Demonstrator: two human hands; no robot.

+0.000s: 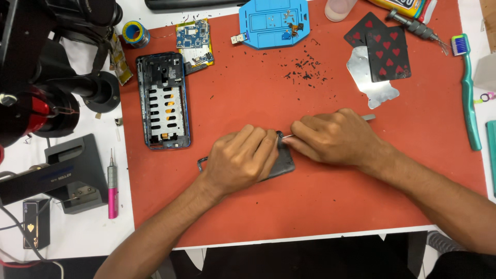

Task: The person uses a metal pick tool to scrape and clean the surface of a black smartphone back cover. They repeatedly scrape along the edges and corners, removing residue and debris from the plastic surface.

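My left hand (240, 157) presses down on a dark grey phone part (283, 164) lying on the red mat (310, 206). Most of that part is hidden under the palm. My right hand (333, 137) grips a thin metal tool (368, 118), whose flat end sticks out to the right and whose tip meets the edge of the grey part between my two hands.
An opened phone frame (164, 101), a circuit board (195, 44) and a blue fixture plate (274, 23) lie further back. Playing cards (385, 51), a metal shield (364, 77), dark scrapings (305, 70) and a toothbrush (467, 88) are right. A microscope stand (41, 77) and pink screwdriver (112, 188) stand left.
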